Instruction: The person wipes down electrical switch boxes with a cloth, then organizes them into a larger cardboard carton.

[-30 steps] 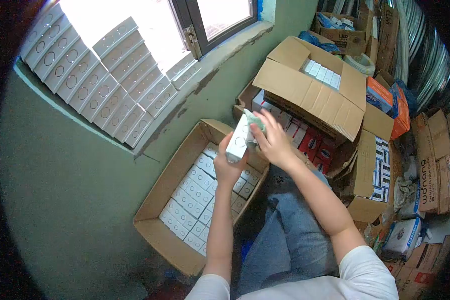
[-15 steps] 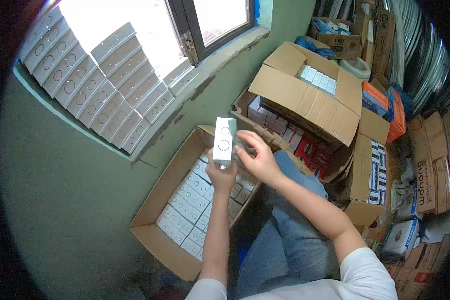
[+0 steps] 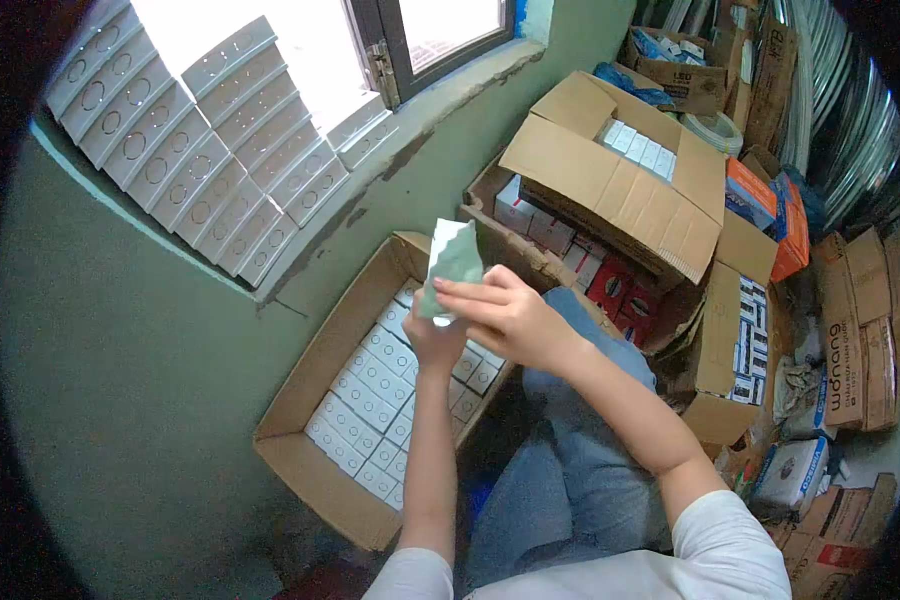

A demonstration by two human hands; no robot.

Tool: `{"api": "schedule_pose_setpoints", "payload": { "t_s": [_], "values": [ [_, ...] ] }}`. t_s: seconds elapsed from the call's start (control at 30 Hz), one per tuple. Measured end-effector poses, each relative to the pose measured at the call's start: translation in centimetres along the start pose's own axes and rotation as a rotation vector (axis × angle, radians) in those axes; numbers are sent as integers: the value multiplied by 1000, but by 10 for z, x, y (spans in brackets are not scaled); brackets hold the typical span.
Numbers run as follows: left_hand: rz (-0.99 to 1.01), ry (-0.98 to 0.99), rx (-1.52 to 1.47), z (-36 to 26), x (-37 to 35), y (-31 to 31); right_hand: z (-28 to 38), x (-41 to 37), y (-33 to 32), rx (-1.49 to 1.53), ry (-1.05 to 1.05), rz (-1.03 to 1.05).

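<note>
A white plastic electrical box (image 3: pixel 448 233) stands upright in my left hand (image 3: pixel 435 342), whose fingers are wrapped round its lower end. Over its front lies a thin green cloth (image 3: pixel 458 262), hiding most of that face. My right hand (image 3: pixel 518 320) presses the cloth against the box with its fingers closed together; the thumb is hidden. Below both hands, a cardboard carton (image 3: pixel 295 465) contains rows of similar white boxes (image 3: pixel 370 385) with round knockouts.
More white boxes (image 3: pixel 155 160) are stacked on the window sill (image 3: pixel 440 105) at the upper left. To the right stand an open carton (image 3: pixel 610 190), another carton (image 3: pixel 725 340) with small packages, and orange boxes (image 3: pixel 790 235). Coiled tubing (image 3: pixel 850 130) hangs behind.
The green cloth has come from the box's right side across its front, covering the round knockouts. My right hand has moved left onto it. My left hand keeps its hold.
</note>
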State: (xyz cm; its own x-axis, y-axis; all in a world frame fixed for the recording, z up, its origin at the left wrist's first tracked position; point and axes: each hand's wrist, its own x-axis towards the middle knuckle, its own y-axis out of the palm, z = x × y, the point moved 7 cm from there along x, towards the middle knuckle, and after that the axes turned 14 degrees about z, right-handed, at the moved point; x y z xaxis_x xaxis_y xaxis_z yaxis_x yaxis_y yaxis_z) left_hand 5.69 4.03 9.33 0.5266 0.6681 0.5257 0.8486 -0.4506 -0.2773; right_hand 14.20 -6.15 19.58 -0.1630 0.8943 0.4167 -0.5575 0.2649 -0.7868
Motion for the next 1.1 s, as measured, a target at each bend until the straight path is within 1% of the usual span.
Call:
{"api": "schedule_pose_setpoints", "payload": {
  "t_s": [0.03, 0.1, 0.13, 0.17, 0.23, 0.33, 0.37, 0.43, 0.47, 0.53, 0.57, 0.6, 0.63, 0.77, 0.8, 0.9, 0.97, 1.03, 1.1],
  "values": [
    [27, 22, 34, 0, 1, -4, 3, 2, 3, 26, 2, 64],
    [84, 66, 106, -4, 5, -11, -17, 2, 2, -83, 33, 11],
    [62, 144, 163, -9, 7, -9, -23, 4, -9, -87, 146, 34],
    [104, 164, 151, -11, 7, -5, -34, 4, -13, -113, 164, -29],
    [109, 177, 110, -19, 4, 3, -37, 2, -16, -168, 175, -104],
    [95, 234, 142, -12, 3, 7, -22, -3, -6, 6, 137, -6],
    [105, 193, 80, -6, 3, 7, -15, -5, 0, 34, 58, 4],
    [129, 112, -41, 0, 6, 4, 0, -3, 6, 111, -18, 124],
    [125, 110, 45, 8, 4, 2, -2, -2, 7, 81, -10, 113],
    [13, 169, 32, -2, 1, 1, -12, 1, 6, 24, 14, 89],
    [-45, 201, 23, -7, -1, 0, -17, 2, 1, 17, 56, 18],
    [61, 167, 90, -19, 4, 4, -22, 3, -5, 8, 95, -51],
    [74, 142, 68, -16, 3, 7, -25, 3, -10, -4, 134, -118],
    [66, 162, 72, -5, 1, 7, -11, -2, 2, -62, 92, 30],
    [72, 159, 70, -5, 4, 5, -4, -1, 3, -68, 30, 14],
    [55, 72, 1, -6, 7, 5, -15, 2, 3, -193, 111, 18],
    [66, 89, 35, -15, 6, 8, -29, 5, -17, -337, 168, -121],
    [88, 85, 42, -24, 2, 14, -46, 4, -25, -307, 200, -153],
    [58, 22, 9, -13, -2, 21, -46, 1, -14, -270, 163, -119]
  ]
}}
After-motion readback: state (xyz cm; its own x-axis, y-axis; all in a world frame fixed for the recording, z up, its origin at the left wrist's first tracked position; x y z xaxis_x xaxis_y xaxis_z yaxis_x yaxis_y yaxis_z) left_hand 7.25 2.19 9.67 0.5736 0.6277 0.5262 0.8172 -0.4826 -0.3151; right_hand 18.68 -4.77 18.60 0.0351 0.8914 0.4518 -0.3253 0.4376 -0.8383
